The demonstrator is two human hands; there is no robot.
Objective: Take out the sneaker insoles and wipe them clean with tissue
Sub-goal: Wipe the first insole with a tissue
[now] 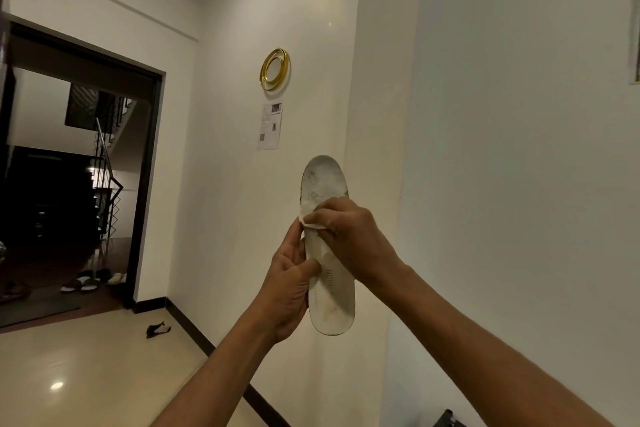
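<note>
Out in front of the cream wall (519, 149), I have 1 insole (325, 177) held upright: the left grip (291, 282) is clenched round its lower half, thumb across the face, and the right grip (349, 236) pinches a folded tissue (311, 219) against its middle. I judge this the wiping step, partway through, since grey scuffs (313, 184) show at the toe and a yellowish stain (329, 310) near the heel. My next move calls for firm strokes over both while the left steadies it.

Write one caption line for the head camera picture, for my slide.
Left hand grips a stained white insole upright while the right hand presses a tissue against its middle.
</note>
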